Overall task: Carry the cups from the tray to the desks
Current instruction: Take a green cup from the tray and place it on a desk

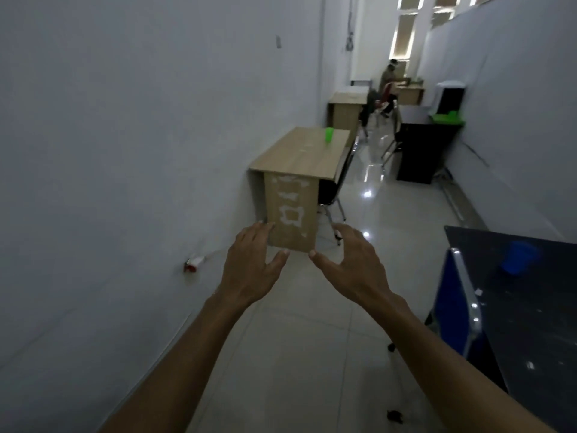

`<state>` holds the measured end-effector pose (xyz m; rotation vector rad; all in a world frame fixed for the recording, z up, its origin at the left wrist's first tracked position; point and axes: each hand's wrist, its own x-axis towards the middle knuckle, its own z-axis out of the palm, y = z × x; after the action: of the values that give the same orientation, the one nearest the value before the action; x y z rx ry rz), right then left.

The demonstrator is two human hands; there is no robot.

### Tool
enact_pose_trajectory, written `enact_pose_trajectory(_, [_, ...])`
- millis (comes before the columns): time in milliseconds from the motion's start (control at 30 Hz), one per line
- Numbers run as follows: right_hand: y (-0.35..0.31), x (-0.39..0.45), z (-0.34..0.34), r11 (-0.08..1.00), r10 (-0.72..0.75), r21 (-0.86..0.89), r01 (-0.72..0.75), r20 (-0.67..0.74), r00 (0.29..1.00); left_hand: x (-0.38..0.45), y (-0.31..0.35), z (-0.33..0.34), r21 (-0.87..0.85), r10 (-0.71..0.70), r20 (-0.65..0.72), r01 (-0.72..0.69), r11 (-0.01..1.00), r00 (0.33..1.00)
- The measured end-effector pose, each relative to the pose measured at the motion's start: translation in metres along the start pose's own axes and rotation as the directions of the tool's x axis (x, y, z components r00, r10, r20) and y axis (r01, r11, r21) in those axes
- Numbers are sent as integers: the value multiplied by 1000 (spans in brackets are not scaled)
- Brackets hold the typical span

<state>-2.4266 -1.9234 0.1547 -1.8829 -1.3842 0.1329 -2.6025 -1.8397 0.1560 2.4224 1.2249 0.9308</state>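
Observation:
Both my arms stretch out in front of me over the tiled floor. My left hand and my right hand are empty, fingers spread and relaxed, palms facing each other. A green cup stands upright on the wooden desk against the left wall, well beyond my hands. A blue cup sits on the dark desk at my right. Farther back on the right, a green tray rests on a black desk.
A white wall runs along the left with a red and white plug at its foot. A black chair is tucked at the wooden desk. More desks, chairs and a person stand far down the aisle. The glossy floor runs between the rows.

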Motion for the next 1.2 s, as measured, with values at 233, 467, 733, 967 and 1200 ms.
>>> enact_pose_trajectory(233, [75, 127, -30, 986, 122, -106, -126, -48, 991, 159, 19, 77, 43, 129, 98, -133, 990, 987])
enact_pose_trajectory(467, [177, 233, -52, 962, 214, -151, -229, -110, 971, 286, 49, 185, -22, 243, 199, -244, 970, 949])
enact_pose_trajectory(733, [285, 377, -81, 958, 224, -151, -242, -125, 967, 441, 88, 297, -57, 235, 247, -227, 972, 940])
enact_pose_trajectory(967, [356, 498, -92, 948, 225, -197, -249, -136, 965, 560, 112, 371, -85, 232, 233, -218, 972, 944])
enact_pose_trajectory(1200, [437, 640, -76, 944, 224, -213, -250, -138, 965, 705, 101, 459, -74, 255, 246, -244, 967, 935])
